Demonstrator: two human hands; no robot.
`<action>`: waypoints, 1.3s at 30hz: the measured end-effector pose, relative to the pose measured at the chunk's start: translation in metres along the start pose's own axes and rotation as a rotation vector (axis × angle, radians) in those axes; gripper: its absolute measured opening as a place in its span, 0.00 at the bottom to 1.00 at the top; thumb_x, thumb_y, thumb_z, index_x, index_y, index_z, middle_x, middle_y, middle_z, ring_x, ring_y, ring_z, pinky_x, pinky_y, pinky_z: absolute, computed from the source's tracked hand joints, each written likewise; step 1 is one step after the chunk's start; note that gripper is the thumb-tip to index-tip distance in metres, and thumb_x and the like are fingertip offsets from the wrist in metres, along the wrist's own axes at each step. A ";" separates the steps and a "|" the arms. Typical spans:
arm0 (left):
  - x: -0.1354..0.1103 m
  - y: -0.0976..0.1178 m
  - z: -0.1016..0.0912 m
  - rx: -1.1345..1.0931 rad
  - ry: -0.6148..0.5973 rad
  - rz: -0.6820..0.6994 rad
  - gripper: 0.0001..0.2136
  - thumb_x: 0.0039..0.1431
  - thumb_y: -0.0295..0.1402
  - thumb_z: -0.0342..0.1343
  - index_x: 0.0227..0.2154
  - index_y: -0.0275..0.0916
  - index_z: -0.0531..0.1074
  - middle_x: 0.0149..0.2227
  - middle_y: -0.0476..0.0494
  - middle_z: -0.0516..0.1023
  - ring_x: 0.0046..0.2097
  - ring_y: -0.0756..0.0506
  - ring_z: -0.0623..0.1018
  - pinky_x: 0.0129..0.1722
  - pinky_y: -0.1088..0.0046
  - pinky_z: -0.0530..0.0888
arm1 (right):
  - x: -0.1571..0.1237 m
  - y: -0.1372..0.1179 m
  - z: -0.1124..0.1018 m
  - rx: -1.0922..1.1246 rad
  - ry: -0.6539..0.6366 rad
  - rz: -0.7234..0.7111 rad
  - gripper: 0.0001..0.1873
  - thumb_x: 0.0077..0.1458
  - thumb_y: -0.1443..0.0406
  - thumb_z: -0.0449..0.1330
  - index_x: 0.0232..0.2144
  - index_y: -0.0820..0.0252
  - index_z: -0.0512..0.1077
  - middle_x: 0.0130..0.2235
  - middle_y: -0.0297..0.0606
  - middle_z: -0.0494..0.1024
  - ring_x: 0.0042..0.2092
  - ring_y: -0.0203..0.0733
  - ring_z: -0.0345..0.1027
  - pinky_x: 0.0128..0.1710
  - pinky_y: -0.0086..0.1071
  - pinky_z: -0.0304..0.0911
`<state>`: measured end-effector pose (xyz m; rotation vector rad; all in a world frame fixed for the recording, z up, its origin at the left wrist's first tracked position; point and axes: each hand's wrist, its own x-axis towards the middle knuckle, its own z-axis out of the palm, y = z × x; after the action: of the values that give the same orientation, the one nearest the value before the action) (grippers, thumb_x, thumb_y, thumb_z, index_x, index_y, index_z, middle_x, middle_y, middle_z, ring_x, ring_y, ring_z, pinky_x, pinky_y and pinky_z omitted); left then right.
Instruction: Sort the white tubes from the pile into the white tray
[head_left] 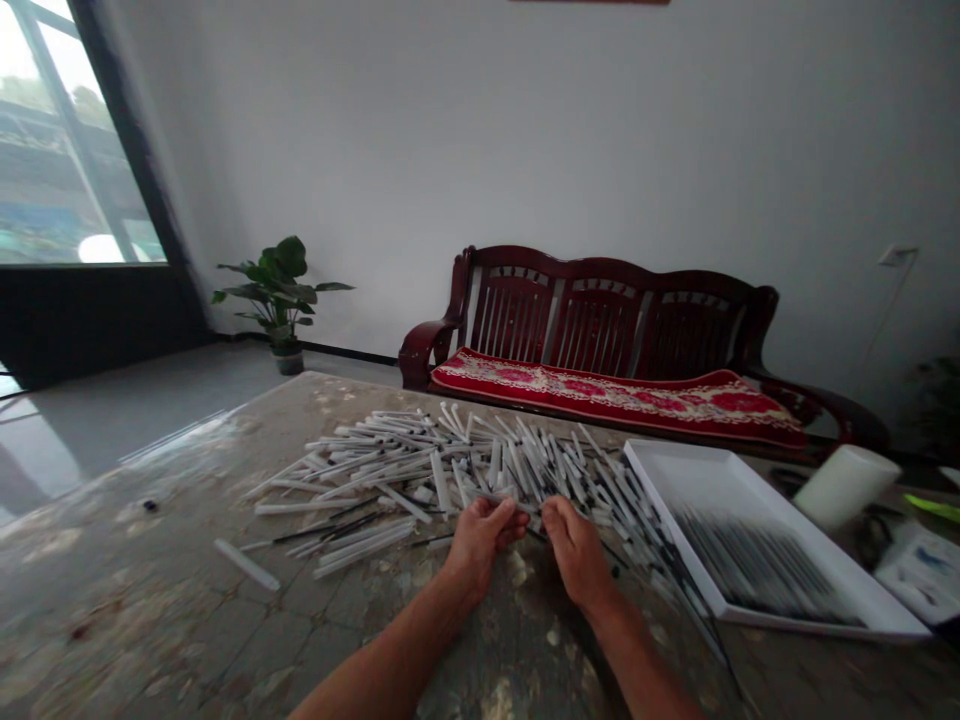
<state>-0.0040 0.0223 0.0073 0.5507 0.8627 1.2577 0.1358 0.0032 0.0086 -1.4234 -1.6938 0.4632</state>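
Note:
A wide pile of slim whitish translucent tubes (367, 465), mixed with dark thin rods, covers the middle of the table. My left hand (486, 535) is closed at the pile's near edge, thumb and fingers pinched on a whitish tube (504, 496). Close by on its right, my right hand (576, 550) is closed too, its fingertips pressed together near the tube's end. What lies in the right fingertips is too small and blurred to make out. A single tube (247, 564) lies apart at the left of the pile.
A white shallow tray (675, 455) with a row of dark slim sticks (765, 560) stands at the right. Beside it are a white cylinder (847, 487) and a white packet (926, 570). A small black piece (151, 505) lies at left. Behind stands a wooden bench (592, 300).

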 end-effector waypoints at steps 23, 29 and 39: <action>-0.003 -0.001 0.002 0.028 -0.013 0.016 0.14 0.41 0.34 0.68 0.25 0.34 0.69 0.23 0.45 0.77 0.27 0.48 0.78 0.27 0.76 0.74 | -0.001 0.000 0.006 0.056 -0.031 0.083 0.22 0.58 0.49 0.48 0.23 0.55 0.66 0.21 0.31 0.69 0.25 0.38 0.63 0.26 0.29 0.54; -0.002 -0.003 0.001 0.035 -0.010 0.029 0.14 0.42 0.35 0.68 0.25 0.34 0.69 0.24 0.45 0.76 0.27 0.48 0.78 0.27 0.75 0.75 | 0.000 0.000 0.008 0.221 -0.047 0.191 0.25 0.60 0.48 0.43 0.21 0.55 0.65 0.17 0.31 0.67 0.21 0.38 0.61 0.22 0.30 0.55; -0.005 0.003 0.000 0.125 -0.070 0.095 0.17 0.39 0.39 0.69 0.25 0.35 0.69 0.22 0.48 0.75 0.25 0.50 0.77 0.26 0.76 0.74 | -0.004 -0.011 0.014 0.497 -0.168 0.485 0.24 0.53 0.44 0.46 0.19 0.55 0.61 0.12 0.25 0.59 0.13 0.33 0.51 0.12 0.26 0.46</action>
<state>-0.0058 0.0182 0.0105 0.7387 0.8684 1.2680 0.1176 -0.0001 0.0073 -1.4303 -1.2176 1.2089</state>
